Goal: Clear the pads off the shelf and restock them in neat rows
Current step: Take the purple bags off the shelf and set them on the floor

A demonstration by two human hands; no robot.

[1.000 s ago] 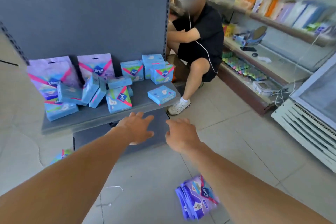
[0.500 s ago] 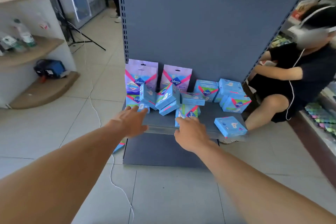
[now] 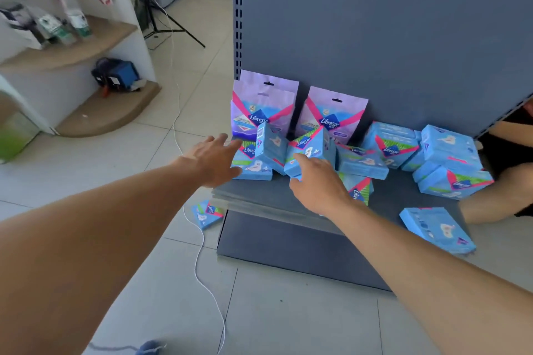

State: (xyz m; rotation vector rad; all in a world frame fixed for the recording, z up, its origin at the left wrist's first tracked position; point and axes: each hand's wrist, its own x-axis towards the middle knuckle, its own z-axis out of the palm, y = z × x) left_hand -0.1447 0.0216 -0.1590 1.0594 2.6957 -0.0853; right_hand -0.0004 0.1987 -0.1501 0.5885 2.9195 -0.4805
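While you reach out with both arms, your left hand (image 3: 212, 160) is flat with its fingers spread, and it holds nothing. Its fingertips are right at the left end of the grey shelf (image 3: 398, 196), just beside a blue pack lying flat (image 3: 252, 164). Your right hand (image 3: 317, 184) has its fingers stretched toward a tilted blue pack (image 3: 310, 150) and looks to touch its lower corner, but it grips nothing. Your two hands are apart, with another leaning blue pack (image 3: 271, 145) between them.

The pads sit in a messy pile on the low shelf. Two purple bags (image 3: 264, 108) stand upright against the grey back panel (image 3: 375, 23). More blue packs (image 3: 452, 161) are heaped at the right end of the shelf. One blue pack at the front right edge (image 3: 437, 229) hangs partly over the shelf lip. One small blue pack (image 3: 207, 213) lies on the tiled floor (image 3: 115, 181), just left of the shelf base, beside a white cable (image 3: 199, 253).

Another person's bare leg (image 3: 496, 202) shows at the far right, next to the shelf. On the left, wooden corner shelves (image 3: 80, 46) hold some bottles (image 3: 73, 14) and a blue box (image 3: 121, 76)
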